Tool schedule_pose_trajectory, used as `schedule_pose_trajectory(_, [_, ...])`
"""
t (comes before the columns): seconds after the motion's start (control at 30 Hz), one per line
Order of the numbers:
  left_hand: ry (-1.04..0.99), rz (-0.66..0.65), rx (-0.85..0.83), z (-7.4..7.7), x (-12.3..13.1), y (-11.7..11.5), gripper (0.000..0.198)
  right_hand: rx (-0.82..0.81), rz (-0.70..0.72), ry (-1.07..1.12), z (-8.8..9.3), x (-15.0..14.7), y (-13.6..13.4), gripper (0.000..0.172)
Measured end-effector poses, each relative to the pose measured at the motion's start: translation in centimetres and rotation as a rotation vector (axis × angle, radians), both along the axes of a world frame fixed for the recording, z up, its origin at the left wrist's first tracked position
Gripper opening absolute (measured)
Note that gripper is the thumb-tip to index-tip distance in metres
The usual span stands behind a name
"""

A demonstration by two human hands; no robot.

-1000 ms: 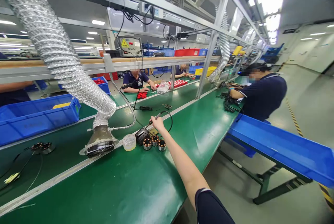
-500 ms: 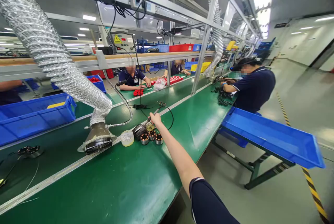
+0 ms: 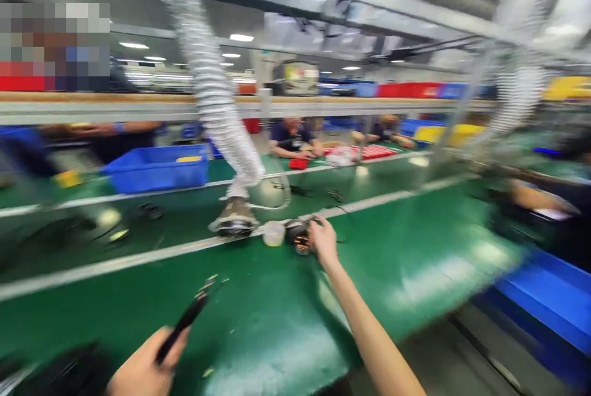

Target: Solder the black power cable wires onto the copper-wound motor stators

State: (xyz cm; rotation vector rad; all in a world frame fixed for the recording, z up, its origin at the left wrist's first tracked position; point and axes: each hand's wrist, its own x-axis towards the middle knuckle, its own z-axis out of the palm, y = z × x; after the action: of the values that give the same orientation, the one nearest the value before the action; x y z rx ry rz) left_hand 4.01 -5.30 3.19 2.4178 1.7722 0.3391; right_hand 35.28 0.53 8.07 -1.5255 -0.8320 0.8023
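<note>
Through the head view, which is badly smeared, I have the left hand [image 3: 150,360] at the near left, closed around a black cable [image 3: 183,327] whose thin, splayed wire ends [image 3: 206,287] point up and away over the green surface [image 3: 258,310]. My right hand [image 3: 324,241] is out at the far middle, fingers bent beside a coil part [image 3: 302,244] with orange windings; the blur means I can't tell whether they grip anything. A dark block [image 3: 292,230] sits just behind the coil part, and a round, pale tub [image 3: 274,234] stands just left of them, with the fume hood [image 3: 235,218] further left.

My worry is that far cluster: things stand so close that a careless sideways sweep of the right hand could shove the coil part into the tub and tip it. On the left, the wire ends look fine enough to bend if I let them drag. A dark bundle [image 3: 69,371] lies near the left hand; if the cable runs into it, which I can't see, a pull might snag.
</note>
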Motion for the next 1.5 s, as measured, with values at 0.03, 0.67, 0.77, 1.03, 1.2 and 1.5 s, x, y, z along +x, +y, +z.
schedule_pose_trajectory(0.03, [-0.033,0.12,0.01,-0.1,-0.8,-1.8,0.023,0.025,0.073,-0.018,-1.3,-1.2,-0.8,0.063])
schedule_pose_trajectory(0.67, [-0.204,-0.242,0.308,-0.1,-2.4,-6.9,0.041,-0.004,0.548,0.675,-9.4,-14.6,-11.2,0.041])
schedule_pose_trajectory(0.77, [-0.159,0.061,0.477,0.4,-10.1,-7.8,0.03,0.043,0.676,0.735,-10.0,-14.8,-11.9,0.049])
schedule_pose_trajectory(1.03, [-0.1,0.094,0.499,-2.3,-20.3,-10.1,0.026,0.062,0.766,0.668,-10.7,-15.7,-12.3,0.053])
schedule_pose_trajectory(1.2, [-0.26,0.113,0.398,-0.6,-20.0,-10.3,0.015,0.088,0.855,0.578,-11.0,-15.5,-13.5,0.054])
schedule_pose_trajectory(1.5, [0.035,-0.043,-0.061,2.3,-21.7,-2.0,0.029,0.105,0.886,0.522,-11.5,-15.6,-13.9,0.056])
